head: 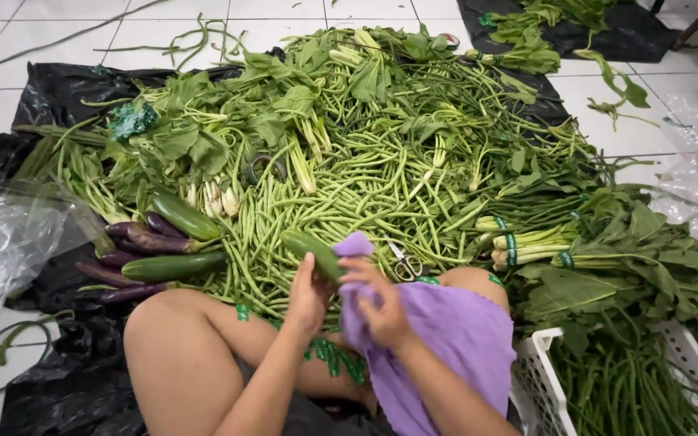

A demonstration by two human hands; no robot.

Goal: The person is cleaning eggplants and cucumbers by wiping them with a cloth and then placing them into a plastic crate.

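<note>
My left hand (pixel 309 297) grips a green cucumber (pixel 312 251) by its near end, lifted just above the pile of long green beans (pixel 365 194). A purple cloth (pixel 454 335) lies over my right knee, and my right hand (pixel 381 303) bunches its upper corner against the cucumber. I sit cross-legged on the floor, knees at either side. A pair of scissors (pixel 404 262) lies on the beans just beyond my right hand.
Two more cucumbers (pixel 173 266) and several purple eggplants (pixel 135 242) lie at left on black plastic sheeting (pixel 66 89). Leafy greens (pixel 228 121) cover the back, tied bundles (pixel 527 242) the right. A white crate (pixel 539 379) with greens stands at lower right. Clear plastic bag (pixel 2 242) at left.
</note>
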